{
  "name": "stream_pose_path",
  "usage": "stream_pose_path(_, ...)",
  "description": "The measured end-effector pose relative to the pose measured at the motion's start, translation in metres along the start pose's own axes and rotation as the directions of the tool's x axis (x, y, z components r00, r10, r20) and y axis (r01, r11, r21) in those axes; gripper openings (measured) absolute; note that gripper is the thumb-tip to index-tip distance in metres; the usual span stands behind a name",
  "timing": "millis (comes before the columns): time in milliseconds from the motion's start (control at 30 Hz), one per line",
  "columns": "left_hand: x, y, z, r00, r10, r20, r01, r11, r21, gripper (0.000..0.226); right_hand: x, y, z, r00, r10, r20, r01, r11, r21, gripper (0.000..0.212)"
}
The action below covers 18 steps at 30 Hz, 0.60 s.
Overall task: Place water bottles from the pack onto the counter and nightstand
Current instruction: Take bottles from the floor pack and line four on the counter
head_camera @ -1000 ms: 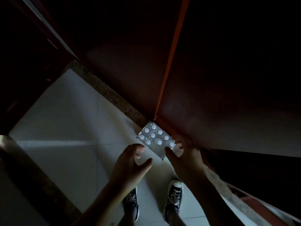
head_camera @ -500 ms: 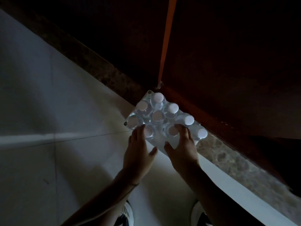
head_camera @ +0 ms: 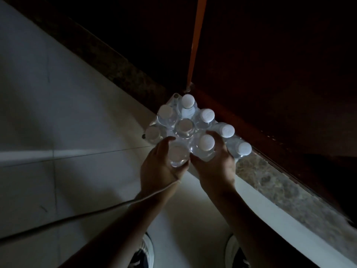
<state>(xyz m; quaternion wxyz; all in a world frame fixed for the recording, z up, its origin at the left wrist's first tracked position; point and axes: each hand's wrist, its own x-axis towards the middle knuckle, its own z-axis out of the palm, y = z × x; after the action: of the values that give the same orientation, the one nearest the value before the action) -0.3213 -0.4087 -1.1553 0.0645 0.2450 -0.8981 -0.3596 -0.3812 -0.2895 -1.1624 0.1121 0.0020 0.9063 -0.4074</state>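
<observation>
Dim light covers a pale tiled floor (head_camera: pixel 58 117), bordered from ten o'clock to four o'clock by a speckled stone strip (head_camera: pixel 270 180) and dark wooden panels (head_camera: pixel 270 74) with an orange edge (head_camera: pixel 196 39) at twelve o'clock. At the centre, a pack of water bottles (head_camera: pixel 185 128) is seen from above against the panel base, white caps up; whether it is fully resting on the floor cannot be told. The left hand (head_camera: pixel 160 167) is wrapped around a bottle (head_camera: pixel 177 154) at the pack's near edge, fingers curled about its shoulder. The right hand (head_camera: pixel 214 163) is closed on the neighbouring bottle (head_camera: pixel 205 146), just toward three o'clock. Two shoes (head_camera: pixel 144 254) are visible at six o'clock. No counter or nightstand is in view, and no bottle is seen placed anywhere, so the task is judged barely begun: both bottles are gripped but not yet clearly freed, and all placing appears left to do.
</observation>
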Motion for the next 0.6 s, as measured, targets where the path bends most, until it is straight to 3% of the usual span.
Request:
stream_pose_path(133, 0.003, 0.066, -0.085, 0.993, 0.106, -0.051, -0.106, 0.994, -0.009, 0.056, -0.010, -0.075, -0.069, 0.989, -0.147, -0.011, 0.147, 0.989, 0.034, 0.067)
stream_pose_path(267, 0.011, 0.161, -0.201, 0.999, 0.038, -0.019, -0.042, 0.955, -0.294, 0.060, -0.021, -0.196, -0.169, 0.958, -0.279, 0.065, 0.269, 0.953, 0.137, 0.062)
stream_pose_path(433, 0.037, 0.288, -0.355, 0.993, 0.085, -0.083, -0.117, 0.826, -0.551, 0.069, -0.025, -0.363, -0.302, 0.929, -0.347, 0.128, 0.302, 0.912, 0.279, 0.054)
stream_pose_path(600, 0.056, 0.436, -0.526, 0.967, 0.177, -0.182, -0.254, 0.682, -0.686, 0.041, -0.049, -0.544, -0.425, 0.832, -0.552, 0.055, 0.434, 0.709, 0.555, 0.063)
